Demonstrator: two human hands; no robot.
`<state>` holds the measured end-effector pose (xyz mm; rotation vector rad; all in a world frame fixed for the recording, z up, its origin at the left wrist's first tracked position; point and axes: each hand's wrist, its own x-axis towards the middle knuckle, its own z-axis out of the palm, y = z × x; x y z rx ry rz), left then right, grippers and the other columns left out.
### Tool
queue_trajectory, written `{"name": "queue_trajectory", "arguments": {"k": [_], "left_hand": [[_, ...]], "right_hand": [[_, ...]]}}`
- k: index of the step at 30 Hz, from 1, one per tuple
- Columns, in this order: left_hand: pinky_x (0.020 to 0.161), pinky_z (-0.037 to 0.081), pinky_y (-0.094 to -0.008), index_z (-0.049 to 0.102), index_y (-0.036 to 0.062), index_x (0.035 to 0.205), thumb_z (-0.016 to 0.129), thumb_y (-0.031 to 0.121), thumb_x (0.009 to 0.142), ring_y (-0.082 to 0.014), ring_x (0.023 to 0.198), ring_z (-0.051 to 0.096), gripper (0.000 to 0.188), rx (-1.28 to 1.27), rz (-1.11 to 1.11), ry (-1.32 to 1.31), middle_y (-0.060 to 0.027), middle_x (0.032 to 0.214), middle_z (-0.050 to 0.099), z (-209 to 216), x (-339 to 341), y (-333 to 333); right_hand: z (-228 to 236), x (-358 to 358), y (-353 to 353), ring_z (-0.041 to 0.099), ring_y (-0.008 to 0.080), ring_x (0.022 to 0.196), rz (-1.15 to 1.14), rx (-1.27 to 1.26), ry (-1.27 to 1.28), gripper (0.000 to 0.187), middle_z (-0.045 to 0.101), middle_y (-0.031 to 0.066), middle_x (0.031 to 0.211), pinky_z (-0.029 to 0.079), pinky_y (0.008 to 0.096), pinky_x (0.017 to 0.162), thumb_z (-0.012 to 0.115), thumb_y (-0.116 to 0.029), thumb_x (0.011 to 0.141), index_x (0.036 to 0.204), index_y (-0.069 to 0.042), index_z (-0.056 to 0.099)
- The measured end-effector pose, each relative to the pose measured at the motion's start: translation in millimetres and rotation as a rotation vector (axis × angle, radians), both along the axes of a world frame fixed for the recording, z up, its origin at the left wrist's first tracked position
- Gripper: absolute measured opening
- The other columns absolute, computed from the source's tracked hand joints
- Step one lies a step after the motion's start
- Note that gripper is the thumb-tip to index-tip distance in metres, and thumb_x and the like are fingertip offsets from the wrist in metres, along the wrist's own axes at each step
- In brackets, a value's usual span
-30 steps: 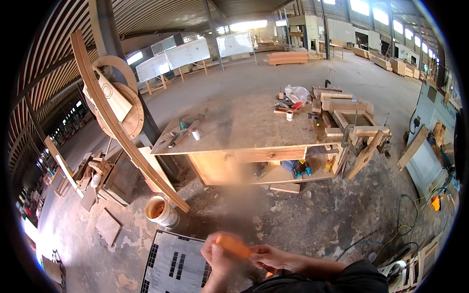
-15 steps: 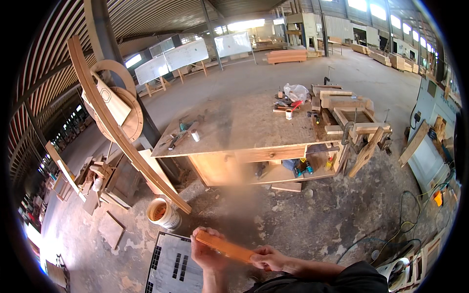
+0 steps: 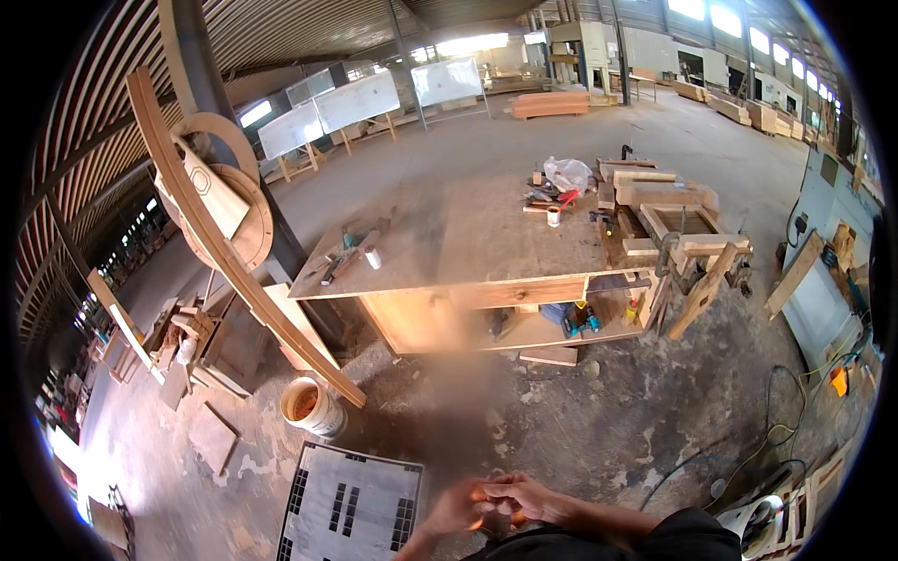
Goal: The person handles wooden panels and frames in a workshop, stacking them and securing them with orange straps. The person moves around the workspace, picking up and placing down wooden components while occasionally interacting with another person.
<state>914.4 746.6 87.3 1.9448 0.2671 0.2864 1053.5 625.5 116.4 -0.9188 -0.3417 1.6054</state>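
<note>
Low in the head view, my left hand (image 3: 454,508) and my right hand (image 3: 526,496) are close together in front of my body. Both have their fingers closed around an orange-brown wooden strip (image 3: 480,492). Only small orange patches of the strip show between the fingers; the hands hide the rest. Left of my hands, a grey plastic pallet (image 3: 374,475) with dark slots lies on the floor. A white bucket (image 3: 327,417) with orange-brown matter inside stands just beyond the pallet.
A wooden workbench (image 3: 449,243) stands ahead, with tools, a white cup and a plastic bag on top. Clamped wooden frames (image 3: 687,245) are at its right end. A long curved timber (image 3: 201,224) leans at left. Cables (image 3: 781,430) trail over the floor at right.
The wooden strip was stretched out in view between both hands; now it is mostly hidden. My left hand has moved right and down, close to my right hand.
</note>
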Motion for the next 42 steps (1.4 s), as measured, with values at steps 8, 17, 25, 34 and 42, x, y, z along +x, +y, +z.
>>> {"name": "queue_trajectory", "arguments": {"k": [8,17,25,34,42], "left_hand": [[0.071,0.048,-0.0325,0.051,0.0029,0.096,0.059,0.034,0.087,-0.0196,0.078,0.057,0.033,-0.574,0.550,-0.514,-0.0133,0.090,0.059,58.8,12.3,-14.9],[0.057,0.044,-0.0312,0.045,0.0056,0.091,0.061,0.038,0.083,-0.0157,0.061,0.047,0.036,-0.559,0.435,-0.827,-0.0069,0.072,0.046,110.6,30.9,-3.1],[0.070,0.043,-0.0329,0.052,0.0079,0.097,0.054,0.019,0.083,-0.0180,0.075,0.048,0.018,-0.854,0.460,-0.892,-0.0054,0.084,0.049,121.3,62.5,-8.8],[0.073,0.050,-0.0362,0.066,0.0074,0.092,0.077,0.025,0.060,-0.0223,0.084,0.061,0.038,1.030,-0.002,0.060,-0.0070,0.089,0.062,136.9,63.0,4.6],[0.069,0.049,-0.0409,0.058,0.0189,0.102,0.049,0.037,0.087,-0.0270,0.085,0.061,0.025,0.562,-0.139,0.296,-0.0049,0.091,0.061,89.1,100.6,-29.4]], "right_hand": [[-22.5,11.2,0.3,0.028,0.0040,0.046,0.128,-0.075,-0.180,0.022,0.039,-0.0059,0.055,0.022,0.0216,0.042,0.055,-0.027,0.092,0.084,-0.007,0.059],[12.9,8.5,-7.1,0.032,0.0027,0.045,0.107,-0.102,-0.324,0.023,0.043,-0.0053,0.057,0.024,0.0189,0.042,0.056,-0.031,0.090,0.079,-0.010,0.056],[-16.3,28.5,-16.9,0.032,0.0055,0.046,-0.155,0.211,-0.040,0.022,0.041,-0.0046,0.056,0.025,0.0215,0.045,0.057,-0.022,0.089,0.074,-0.006,0.055],[-20.1,85.6,-46.9,0.033,0.0051,0.047,-0.107,0.095,-0.203,0.018,0.042,-0.0048,0.055,0.023,0.0232,0.045,0.060,-0.019,0.088,0.084,-0.003,0.063],[-18.3,95.8,-38.3,0.030,0.0039,0.047,0.057,-0.112,-0.295,0.020,0.037,-0.0061,0.055,0.024,0.0218,0.044,0.057,-0.022,0.090,0.081,-0.005,0.061]]}}
